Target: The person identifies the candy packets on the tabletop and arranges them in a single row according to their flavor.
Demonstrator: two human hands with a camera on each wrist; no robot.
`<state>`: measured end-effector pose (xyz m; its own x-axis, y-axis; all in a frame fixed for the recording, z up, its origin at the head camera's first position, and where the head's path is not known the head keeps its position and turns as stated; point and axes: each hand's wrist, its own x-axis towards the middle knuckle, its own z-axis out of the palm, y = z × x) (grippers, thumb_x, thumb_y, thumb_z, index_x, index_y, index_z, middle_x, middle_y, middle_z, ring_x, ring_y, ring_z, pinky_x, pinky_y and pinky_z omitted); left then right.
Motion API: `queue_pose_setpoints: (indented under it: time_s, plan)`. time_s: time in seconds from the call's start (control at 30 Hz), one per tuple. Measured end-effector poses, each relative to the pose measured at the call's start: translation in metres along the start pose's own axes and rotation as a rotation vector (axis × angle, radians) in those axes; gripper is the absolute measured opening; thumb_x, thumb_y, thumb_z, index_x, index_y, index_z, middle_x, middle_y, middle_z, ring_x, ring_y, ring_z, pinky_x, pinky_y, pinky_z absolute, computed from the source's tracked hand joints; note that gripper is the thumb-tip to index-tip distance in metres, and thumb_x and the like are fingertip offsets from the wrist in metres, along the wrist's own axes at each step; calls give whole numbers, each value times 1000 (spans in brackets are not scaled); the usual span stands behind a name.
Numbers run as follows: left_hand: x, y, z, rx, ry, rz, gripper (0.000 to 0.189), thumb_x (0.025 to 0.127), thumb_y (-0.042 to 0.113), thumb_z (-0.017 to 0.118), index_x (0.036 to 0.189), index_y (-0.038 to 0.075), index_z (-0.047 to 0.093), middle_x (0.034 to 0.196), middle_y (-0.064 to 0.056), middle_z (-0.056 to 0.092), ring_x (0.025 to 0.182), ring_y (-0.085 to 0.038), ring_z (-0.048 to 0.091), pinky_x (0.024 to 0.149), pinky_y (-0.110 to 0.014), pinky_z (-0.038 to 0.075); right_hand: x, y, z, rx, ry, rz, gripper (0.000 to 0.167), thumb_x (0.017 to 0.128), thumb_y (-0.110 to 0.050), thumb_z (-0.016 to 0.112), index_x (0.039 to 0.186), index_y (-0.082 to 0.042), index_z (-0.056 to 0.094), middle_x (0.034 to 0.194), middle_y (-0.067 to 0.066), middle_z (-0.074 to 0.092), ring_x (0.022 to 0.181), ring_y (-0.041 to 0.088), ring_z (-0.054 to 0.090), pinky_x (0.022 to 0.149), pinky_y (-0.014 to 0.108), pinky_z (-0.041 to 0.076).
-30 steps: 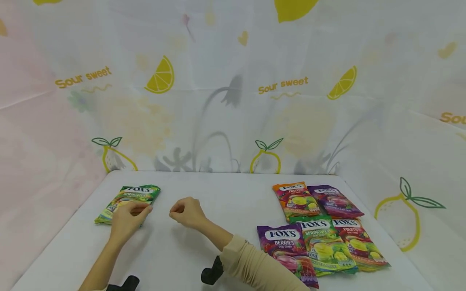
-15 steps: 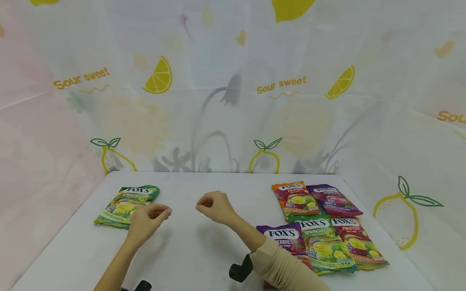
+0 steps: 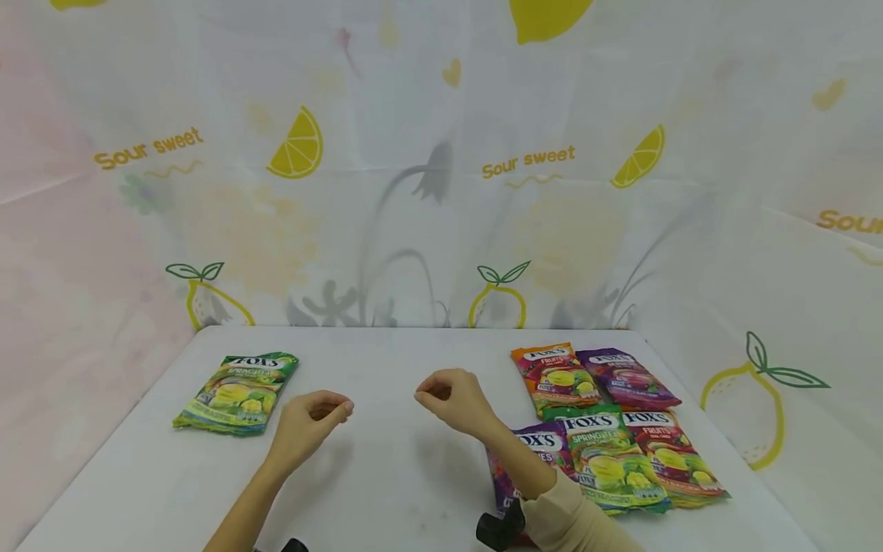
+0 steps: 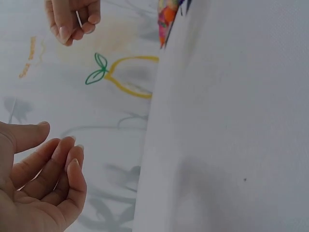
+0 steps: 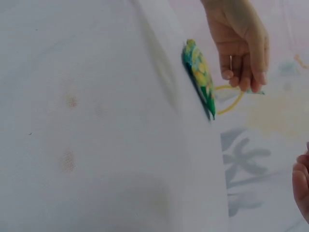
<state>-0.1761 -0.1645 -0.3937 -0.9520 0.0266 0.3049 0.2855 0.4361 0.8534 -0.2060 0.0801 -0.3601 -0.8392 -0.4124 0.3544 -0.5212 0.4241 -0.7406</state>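
My left hand (image 3: 306, 429) hovers above the white table with fingers loosely bent, holding nothing. In the left wrist view, a gap shows between the thumb and fingers of that left hand (image 4: 43, 183). Just left of it lies a green Fox's Spring Tea candy bag (image 3: 237, 395). Over the middle of the table is my right hand (image 3: 458, 399), also loosely curved around nothing; its wrist overlaps a purple Fox's Berries bag (image 3: 531, 460). The right wrist view catches only part of the right hand (image 5: 301, 183) at its edge.
More Fox's candy bags lie on the right: an orange Fruits bag (image 3: 555, 376), a purple one (image 3: 628, 377), a green Spring Tea bag (image 3: 607, 464) and a red Fruits bag (image 3: 672, 460). A lemon-print cloth (image 3: 386, 230) stands behind the table (image 3: 386, 491).
Both hands have moved right, away from the green bag on the left, which lies uncovered now. The right arm has come over the purple Berries bag. The bags stay in place.
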Motion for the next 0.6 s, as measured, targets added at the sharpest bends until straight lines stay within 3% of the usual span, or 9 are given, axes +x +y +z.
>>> queue_pose_setpoints:
  time_s: [0.37,0.6]
  plan:
    - [-1,6,26,-87,-43,2,10,84,8,68,87,-1,69,77,-7,69,70,-23,66,63,-22,51,-23,11,-28,9,25,33,13,88,-12,65,86,-1,70,77,7,68,62,6,58,57,22,50]
    - [-2,6,40,-133,-116,43,15,85,12,68,90,-3,68,81,-9,69,71,-25,66,63,-22,51,-38,18,-45,40,10,53,14,88,-12,64,88,1,70,79,12,68,64,10,60,59,22,51]
